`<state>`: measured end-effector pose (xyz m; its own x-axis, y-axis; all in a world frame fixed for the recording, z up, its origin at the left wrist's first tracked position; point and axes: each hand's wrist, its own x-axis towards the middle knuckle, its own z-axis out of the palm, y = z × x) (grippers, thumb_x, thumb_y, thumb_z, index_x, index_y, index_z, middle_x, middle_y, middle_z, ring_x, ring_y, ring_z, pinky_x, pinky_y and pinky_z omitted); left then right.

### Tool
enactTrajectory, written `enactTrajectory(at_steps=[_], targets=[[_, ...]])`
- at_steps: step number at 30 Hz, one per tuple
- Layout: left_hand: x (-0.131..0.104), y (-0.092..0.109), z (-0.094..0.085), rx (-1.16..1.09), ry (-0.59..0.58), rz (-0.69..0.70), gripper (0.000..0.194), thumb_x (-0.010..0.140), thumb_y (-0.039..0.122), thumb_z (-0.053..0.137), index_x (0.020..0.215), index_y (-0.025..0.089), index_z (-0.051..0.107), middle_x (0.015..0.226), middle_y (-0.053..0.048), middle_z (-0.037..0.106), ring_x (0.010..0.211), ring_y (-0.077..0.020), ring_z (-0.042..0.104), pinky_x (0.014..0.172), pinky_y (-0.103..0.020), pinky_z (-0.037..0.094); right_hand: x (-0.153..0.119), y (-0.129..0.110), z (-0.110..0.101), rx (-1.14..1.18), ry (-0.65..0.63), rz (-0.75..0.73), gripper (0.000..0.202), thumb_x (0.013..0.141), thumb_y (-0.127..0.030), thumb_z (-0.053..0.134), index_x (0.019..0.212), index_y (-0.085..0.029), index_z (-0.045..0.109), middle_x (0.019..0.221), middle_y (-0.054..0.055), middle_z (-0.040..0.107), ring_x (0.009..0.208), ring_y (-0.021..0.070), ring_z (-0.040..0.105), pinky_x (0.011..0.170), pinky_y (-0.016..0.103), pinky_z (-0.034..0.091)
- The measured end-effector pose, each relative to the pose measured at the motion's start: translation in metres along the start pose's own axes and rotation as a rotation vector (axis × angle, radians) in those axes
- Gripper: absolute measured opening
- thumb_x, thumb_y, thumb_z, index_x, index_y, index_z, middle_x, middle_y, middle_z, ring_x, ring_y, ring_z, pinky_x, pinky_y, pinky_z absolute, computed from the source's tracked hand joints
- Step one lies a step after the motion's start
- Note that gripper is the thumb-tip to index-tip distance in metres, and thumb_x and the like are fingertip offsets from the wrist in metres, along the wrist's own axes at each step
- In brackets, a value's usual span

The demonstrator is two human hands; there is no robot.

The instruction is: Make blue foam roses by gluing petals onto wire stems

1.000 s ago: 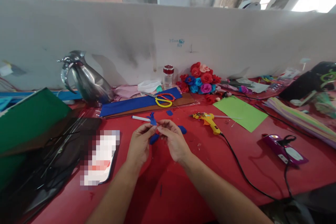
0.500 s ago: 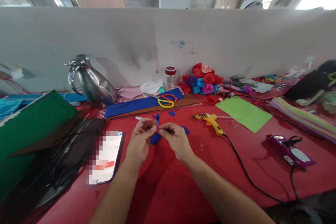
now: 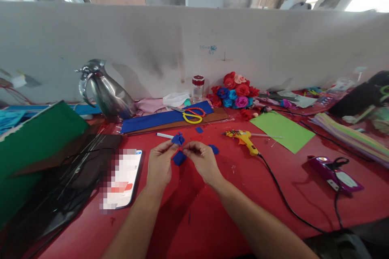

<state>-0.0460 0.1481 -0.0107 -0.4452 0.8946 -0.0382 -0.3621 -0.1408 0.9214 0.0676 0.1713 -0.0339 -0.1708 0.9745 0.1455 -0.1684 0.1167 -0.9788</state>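
A small dark-blue craft flower (image 3: 178,139) with ruffled petals stands up between the fingertips of my left hand (image 3: 160,162), which is closed on its base. Just to the right, my right hand (image 3: 202,161) is closed in a pinch close to the flower's lower end; what its fingertips hold is too small to make out. Below the fingers, a blue cut piece (image 3: 180,158) lies on the red table. Another blue piece (image 3: 214,149) lies beyond my right hand, partly covered by it. A white pen (image 3: 164,135) rests behind my left hand.
A yellow glue gun (image 3: 247,141) with a black cord lies at right, near a green sheet (image 3: 284,131) and a purple power strip (image 3: 337,176). Scissors (image 3: 193,117) lie on blue sheet material (image 3: 146,123). A phone (image 3: 129,178), a metal jug (image 3: 111,93) and paper flowers (image 3: 235,93) stand or lie around.
The blue flower has turned and tipped leftward, so its ruffled petals now show above my left fingertips. My right fingertips have moved slightly apart from the left ones.
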Motion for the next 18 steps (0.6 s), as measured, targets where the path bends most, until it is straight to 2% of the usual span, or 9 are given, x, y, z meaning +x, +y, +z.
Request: enactTrajectory(at_steps=[8, 12, 15, 18], targets=[[-0.0037, 0.0068, 0.0044, -0.034, -0.03, 0.007, 0.014, 0.052, 0.017, 0.08, 0.065, 0.021, 0.075, 0.066, 0.0, 0.073, 0.065, -0.0149, 0.063, 0.07, -0.028, 0.05, 0.0008, -0.0003, 0.0014, 0.056, -0.009, 0.017, 0.007, 0.065, -0.024, 0.067, 0.07, -0.02, 0.07, 0.07, 0.0, 0.069, 0.067, 0.0153, 0.059, 0.067, 0.026, 0.047], [-0.0045, 0.0086, 0.005, -0.042, -0.062, 0.032, 0.009, 0.059, 0.026, 0.08, 0.063, 0.02, 0.073, 0.061, 0.0, 0.07, 0.061, -0.0144, 0.06, 0.07, -0.028, 0.049, 0.0001, 0.0017, 0.0022, 0.059, -0.005, 0.021, 0.007, 0.065, -0.024, 0.066, 0.071, -0.02, 0.07, 0.072, 0.0, 0.07, 0.069, 0.0154, 0.059, 0.067, 0.026, 0.047], [-0.0032, 0.0068, 0.0039, -0.057, -0.076, 0.068, 0.015, 0.065, 0.031, 0.077, 0.058, 0.02, 0.07, 0.061, 0.001, 0.068, 0.063, -0.0136, 0.06, 0.069, -0.026, 0.048, -0.0005, 0.0029, 0.0022, 0.05, -0.002, 0.014, 0.007, 0.066, -0.024, 0.066, 0.072, -0.02, 0.07, 0.072, 0.0, 0.07, 0.068, 0.0152, 0.059, 0.067, 0.026, 0.047], [-0.0022, 0.0053, 0.0031, -0.065, -0.078, 0.063, 0.012, 0.067, 0.031, 0.077, 0.065, 0.021, 0.072, 0.065, 0.001, 0.07, 0.064, -0.0133, 0.061, 0.068, -0.025, 0.047, -0.0014, 0.003, 0.0019, 0.042, -0.003, 0.01, 0.007, 0.067, -0.024, 0.066, 0.072, -0.02, 0.07, 0.074, 0.0, 0.071, 0.069, 0.0152, 0.059, 0.069, 0.026, 0.046]])
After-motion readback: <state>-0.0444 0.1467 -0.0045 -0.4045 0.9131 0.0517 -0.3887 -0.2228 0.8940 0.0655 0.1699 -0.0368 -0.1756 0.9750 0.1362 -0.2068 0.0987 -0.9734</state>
